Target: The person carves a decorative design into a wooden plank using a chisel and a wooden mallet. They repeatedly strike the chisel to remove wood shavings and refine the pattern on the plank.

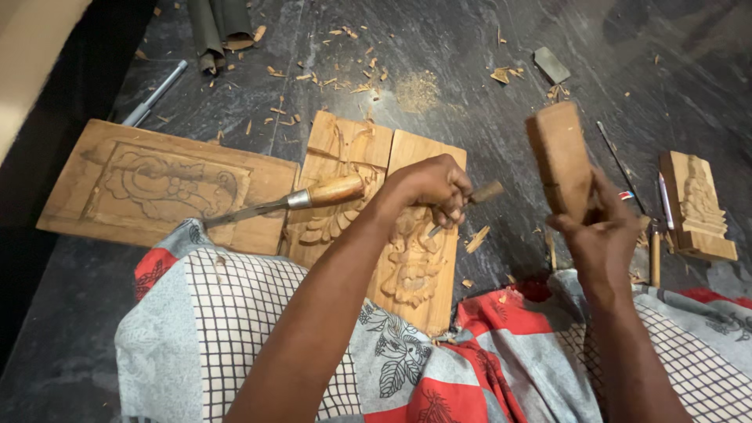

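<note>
Two fists clamp: left hand (429, 188) on chisel (479, 196) over relief-carved panel (411, 251), right hand (603, 235) on raised mallet (562, 157).

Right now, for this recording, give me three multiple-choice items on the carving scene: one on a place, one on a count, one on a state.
1. Where does the spare chisel with the wooden handle lie?
A. Across the carved boards, left of the left hand
B. Beside the small carved figure
C. On the person's lap

2. How many carved wooden pieces are on the floor?
A. One
B. Two
C. Four

3. What is the state of the wooden mallet?
A. Lying on the floor
B. Raised in the right hand
C. Resting on the panel

Answers:
1. A: it spans the large left board and the split panel.
2. C: left board, split panel, centre panel, small figure.
3. B: the right hand lifts it, while the left hand holds a small chisel on the centre panel.
</note>
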